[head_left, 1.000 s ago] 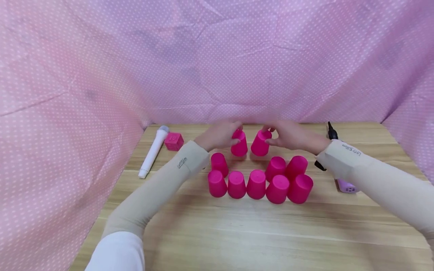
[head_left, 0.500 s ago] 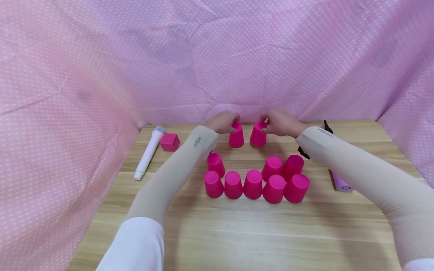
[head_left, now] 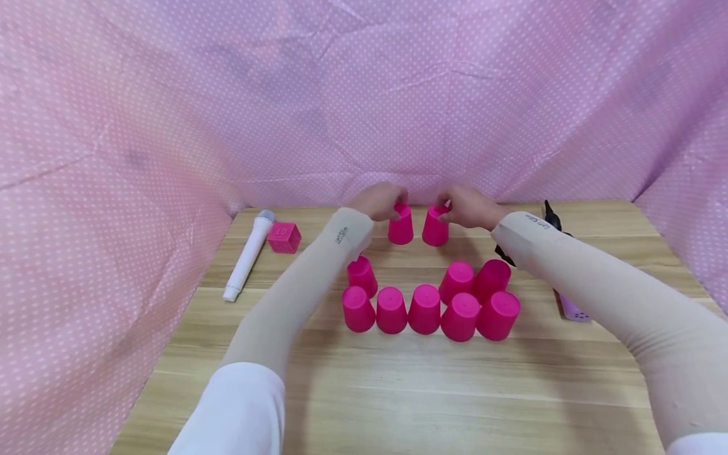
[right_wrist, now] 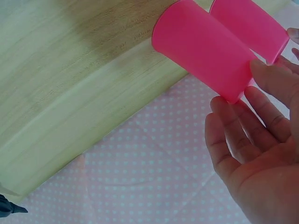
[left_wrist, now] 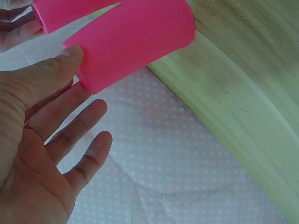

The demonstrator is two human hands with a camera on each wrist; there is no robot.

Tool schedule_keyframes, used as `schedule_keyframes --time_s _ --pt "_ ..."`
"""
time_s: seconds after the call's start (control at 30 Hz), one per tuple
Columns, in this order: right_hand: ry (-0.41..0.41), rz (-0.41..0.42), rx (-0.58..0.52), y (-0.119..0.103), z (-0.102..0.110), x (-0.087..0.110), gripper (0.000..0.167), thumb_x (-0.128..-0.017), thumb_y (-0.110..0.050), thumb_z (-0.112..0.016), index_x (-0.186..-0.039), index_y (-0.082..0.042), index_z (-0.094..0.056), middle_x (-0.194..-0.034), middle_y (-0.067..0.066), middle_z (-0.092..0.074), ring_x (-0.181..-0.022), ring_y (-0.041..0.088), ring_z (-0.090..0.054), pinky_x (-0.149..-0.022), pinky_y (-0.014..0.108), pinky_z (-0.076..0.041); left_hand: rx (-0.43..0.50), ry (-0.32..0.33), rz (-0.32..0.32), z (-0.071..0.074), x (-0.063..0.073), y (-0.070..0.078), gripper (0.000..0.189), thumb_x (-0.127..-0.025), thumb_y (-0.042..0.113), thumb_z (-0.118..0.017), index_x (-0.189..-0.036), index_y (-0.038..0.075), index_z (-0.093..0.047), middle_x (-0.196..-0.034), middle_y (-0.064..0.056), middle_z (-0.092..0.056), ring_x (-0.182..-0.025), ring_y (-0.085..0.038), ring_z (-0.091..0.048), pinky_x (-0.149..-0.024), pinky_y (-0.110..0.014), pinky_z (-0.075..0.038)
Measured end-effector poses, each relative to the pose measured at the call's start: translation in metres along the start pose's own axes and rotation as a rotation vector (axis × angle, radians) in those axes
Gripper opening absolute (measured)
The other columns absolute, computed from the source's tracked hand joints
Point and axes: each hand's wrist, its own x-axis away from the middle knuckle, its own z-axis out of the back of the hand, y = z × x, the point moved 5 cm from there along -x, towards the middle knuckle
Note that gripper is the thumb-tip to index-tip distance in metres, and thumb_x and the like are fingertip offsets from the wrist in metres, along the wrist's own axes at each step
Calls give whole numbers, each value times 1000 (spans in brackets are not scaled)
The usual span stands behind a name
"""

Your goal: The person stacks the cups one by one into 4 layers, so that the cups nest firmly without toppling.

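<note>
Just above the head frame's centre, the left hand (head_left: pixel 378 201) pinches one pink cup (head_left: pixel 400 229) and the right hand (head_left: pixel 472 207) a second cup (head_left: pixel 435 230), fingers only partly bent, both farther up from the lower cups (head_left: pixel 424 313) than a second ago, forming a separate pair.

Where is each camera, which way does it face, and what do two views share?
Head: worn on the head, facing forward and down over the table and pink cups; left hand, right hand and sleeves show.
Left wrist: worn there, facing the left hand's cup; that hand shows, with part of the right at upper left.
Right wrist: worn there, facing the right hand's cup; that hand shows, with bits of the left at right edge.
Shared: both wrist views catch both held cups.
</note>
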Motion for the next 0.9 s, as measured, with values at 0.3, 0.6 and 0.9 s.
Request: schedule_keyframes --time_s 0.3,0.6,0.9 --pt "-8 -15 -21 -1 3 -3 18 -78 -3 -74 -94 3 -68 -95 18 -66 -87 32 -64 -78 43 -50 -40 8 14 4 -4 4 39 -80 10 -76 -116 8 -63 -103 -1 -62 -95 -15 -55 -83 -25 -45" --pt "-47 -36 -47 3 2 -4 19 -79 -3 -73 -97 3 -70 -93 16 -68 -90 32 -64 -78 43 -50 -34 -3 13 3 -3 7 32 -80 8 -76 -110 8 -65 -97 -2 -62 -91 -16 -55 -80 -25 -45" --pt "-53 -24 -14 2 1 -5 19 -79 -2 -72 -98 2 -70 -95 16 -68 -90 32 -63 -80 43 -50 -4 -12 36 1 -3 6 27 -80 6 -75 -107 9 -68 -92 0 -62 -87 -15 -55 -77 -24 -45"
